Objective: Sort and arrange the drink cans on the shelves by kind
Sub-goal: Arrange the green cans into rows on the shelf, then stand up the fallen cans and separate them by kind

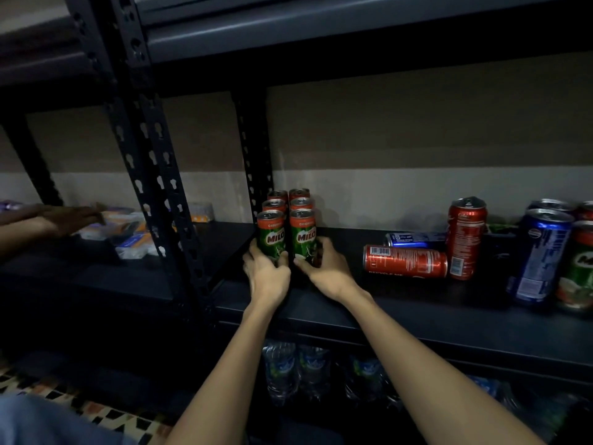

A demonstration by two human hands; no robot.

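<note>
Several green Milo cans stand in two rows at the left end of the dark shelf (401,303). My left hand (268,271) grips the front left Milo can (272,234). My right hand (324,266) grips the front right Milo can (302,234). Farther right, a red cola can (405,261) lies on its side with a blue Pepsi can (414,239) lying behind it. Another red cola can (465,237) stands upright. At the right edge stand a tall blue Pepsi can (539,255) and one more Milo can (577,268).
A black perforated upright (150,175) divides this bay from the left one, where another person's hand (72,218) reaches over white and orange packets (128,229). Water bottles (301,370) stand on the shelf below. A patterned tile floor (80,403) shows at the lower left.
</note>
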